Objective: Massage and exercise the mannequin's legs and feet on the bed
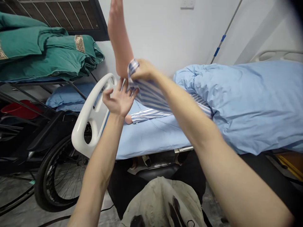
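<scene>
A bare foot (120, 41) is raised, toes up, above the bed; whether it belongs to a person or a manikin I cannot tell. My right hand (145, 69) is wrapped round the ankle at the cuff of a blue-and-white striped trouser leg (151, 94). Just below the heel, my left hand (120, 99) lies palm up with its fingers spread, close to the cuff. The other striped leg (151, 115) rests flat on the blue sheet (146, 138), its foot (128, 119) showing at the end.
A white bed end board (79, 126) stands left of the legs. A blue quilt (255, 97) covers the bed's right part. Further left are a wheelchair wheel (59, 176), green folded cloths (56, 56) on a rack and a red basin (21, 108). A pole (219, 45) leans by the wall.
</scene>
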Available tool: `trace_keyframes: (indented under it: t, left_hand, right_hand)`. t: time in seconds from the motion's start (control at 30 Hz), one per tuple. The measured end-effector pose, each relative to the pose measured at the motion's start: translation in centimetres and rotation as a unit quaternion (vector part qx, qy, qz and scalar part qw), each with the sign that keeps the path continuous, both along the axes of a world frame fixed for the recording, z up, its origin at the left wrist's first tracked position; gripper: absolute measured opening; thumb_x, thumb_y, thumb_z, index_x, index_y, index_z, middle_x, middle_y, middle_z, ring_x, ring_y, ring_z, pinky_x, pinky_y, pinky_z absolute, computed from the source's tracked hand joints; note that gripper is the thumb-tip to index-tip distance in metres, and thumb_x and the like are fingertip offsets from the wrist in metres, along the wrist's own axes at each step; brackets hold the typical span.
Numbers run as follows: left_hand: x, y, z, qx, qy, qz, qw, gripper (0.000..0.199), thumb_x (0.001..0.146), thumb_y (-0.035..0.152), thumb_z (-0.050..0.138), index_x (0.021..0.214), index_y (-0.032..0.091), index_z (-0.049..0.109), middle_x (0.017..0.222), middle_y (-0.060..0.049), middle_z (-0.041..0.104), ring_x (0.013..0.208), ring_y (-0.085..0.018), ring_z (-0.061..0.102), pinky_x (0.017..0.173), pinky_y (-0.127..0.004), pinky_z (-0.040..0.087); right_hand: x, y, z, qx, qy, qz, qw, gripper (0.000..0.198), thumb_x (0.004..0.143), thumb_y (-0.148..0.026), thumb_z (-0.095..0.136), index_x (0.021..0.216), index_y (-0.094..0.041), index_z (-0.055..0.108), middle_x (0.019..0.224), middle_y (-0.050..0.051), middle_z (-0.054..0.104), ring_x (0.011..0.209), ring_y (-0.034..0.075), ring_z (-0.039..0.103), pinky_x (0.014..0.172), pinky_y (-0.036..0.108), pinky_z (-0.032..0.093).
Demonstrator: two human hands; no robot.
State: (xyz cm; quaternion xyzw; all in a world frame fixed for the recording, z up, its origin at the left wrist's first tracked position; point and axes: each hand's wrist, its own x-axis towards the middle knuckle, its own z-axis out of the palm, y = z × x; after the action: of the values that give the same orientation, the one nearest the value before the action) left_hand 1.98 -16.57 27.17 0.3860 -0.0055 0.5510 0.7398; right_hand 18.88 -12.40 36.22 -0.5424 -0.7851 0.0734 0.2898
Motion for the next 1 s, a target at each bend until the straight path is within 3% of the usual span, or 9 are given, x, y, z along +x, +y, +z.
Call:
trace_keyframes:
  t: [0.07, 0.13, 0.2, 0.27, 0.3, 0.47, 0.67, 0.83, 1.0]
  left_hand:
    - [1.8, -0.4, 3.0, 0.007, 0.024, -0.007, 1.000, 0.040, 0.086, 0.034, 0.044, 0.117, 0.014, 0.060, 0.127, -0.011, 0.062, 0.117, -0.025, 0.062, 0.103, -0.047, 0.049]
    - [3.3, -0.8, 5.4, 0.004, 0.034, -0.003, 0.999, 0.045, 0.094, 0.031, 0.029, 0.119, 0.009, 0.059, 0.130, -0.013, 0.059, 0.121, -0.028, 0.061, 0.096, -0.047, 0.051]
    - [4.5, -1.1, 7.0, 0.018, 0.049, 0.022, 0.998, 0.059, 0.095, 0.027, 0.011, 0.122, 0.003, 0.058, 0.130, -0.013, 0.058, 0.125, -0.032, 0.059, 0.089, -0.049, 0.052]
    - [5.1, -1.1, 7.9, 0.039, 0.082, 0.054, 0.994, 0.069, 0.094, 0.024, 0.001, 0.124, 0.002, 0.058, 0.131, -0.011, 0.057, 0.129, -0.035, 0.055, 0.086, -0.051, 0.052]
    - [5.2, -1.0, 8.1, 0.045, 0.101, 0.062, 0.992, 0.070, 0.093, 0.024, 0.000, 0.124, 0.004, 0.059, 0.132, -0.010, 0.057, 0.131, -0.036, 0.053, 0.085, -0.052, 0.052]
    - [4.1, -0.3, 6.8, 0.011, 0.089, 0.031, 0.996, 0.071, 0.095, 0.027, -0.002, 0.120, 0.008, 0.062, 0.132, -0.006, 0.056, 0.134, -0.033, 0.051, 0.088, -0.049, 0.053]
    - [0.8, 0.5, 1.0, -0.142, -0.013, 0.097, 0.985, 0.038, 0.094, 0.033, 0.037, 0.113, 0.010, 0.061, 0.127, -0.012, 0.057, 0.127, -0.033, 0.056, 0.097, -0.052, 0.052]
    - [-3.6, 1.3, -7.1, -0.173, -0.037, 0.098, 0.979, 0.040, 0.080, 0.032, 0.047, 0.114, 0.012, 0.057, 0.122, -0.013, 0.062, 0.120, -0.028, 0.056, 0.102, -0.049, 0.049]
    - [-7.4, 0.4, -16.4, -0.327, -0.018, 0.150, 0.933, 0.042, 0.071, 0.027, 0.049, 0.109, 0.014, 0.058, 0.111, -0.011, 0.067, 0.107, -0.026, 0.061, 0.097, -0.046, 0.049]
  right_hand:
    - [2.4, -0.3, 2.2, 0.029, 0.064, 0.011, 0.997, 0.055, 0.069, -0.032, 0.057, 0.106, 0.007, 0.067, 0.090, 0.000, 0.070, 0.095, 0.011, 0.066, 0.068, 0.003, 0.037]
    - [4.4, -0.9, 3.9, 0.046, 0.098, 0.026, 0.994, 0.048, 0.070, -0.034, 0.047, 0.083, 0.008, 0.067, 0.086, -0.001, 0.069, 0.095, 0.013, 0.064, 0.065, 0.004, 0.034]
    - [5.8, -1.6, 5.2, 0.056, 0.103, 0.026, 0.993, 0.047, 0.071, -0.034, 0.032, 0.048, 0.003, 0.049, 0.085, -0.002, 0.067, 0.097, 0.016, 0.062, 0.063, 0.010, 0.033]
    - [6.4, -2.3, 6.0, 0.058, 0.106, 0.008, 0.993, 0.046, 0.069, -0.033, 0.025, 0.034, -0.003, 0.026, 0.081, -0.003, 0.067, 0.100, 0.018, 0.060, 0.061, 0.015, 0.032]
    - [6.5, -2.4, 6.2, 0.058, 0.114, 0.000, 0.992, 0.044, 0.069, -0.033, 0.027, 0.035, -0.004, 0.024, 0.077, -0.004, 0.066, 0.100, 0.019, 0.060, 0.060, 0.016, 0.031]
    - [5.1, -1.4, 5.0, 0.048, 0.137, 0.031, 0.989, 0.035, 0.066, -0.034, 0.038, 0.068, -0.003, 0.054, 0.069, -0.007, 0.061, 0.101, 0.018, 0.063, 0.063, 0.013, 0.030]
    - [0.1, 2.0, -1.0, 0.048, 0.026, 0.025, 0.998, 0.058, 0.071, -0.038, 0.045, 0.107, 0.004, 0.063, 0.092, 0.000, 0.068, 0.099, 0.016, 0.064, 0.077, 0.016, 0.041]
    - [-5.5, 3.2, -9.1, -0.009, -0.053, 0.010, 0.999, 0.054, 0.074, -0.042, 0.068, 0.116, -0.010, 0.059, 0.102, 0.004, 0.069, 0.098, 0.023, 0.068, 0.088, 0.033, 0.052]
    - [-10.4, 2.2, -18.4, -0.096, -0.140, 0.012, 0.985, 0.057, 0.076, -0.044, 0.070, 0.123, -0.017, 0.052, 0.110, 0.011, 0.069, 0.100, 0.027, 0.067, 0.082, 0.032, 0.051]
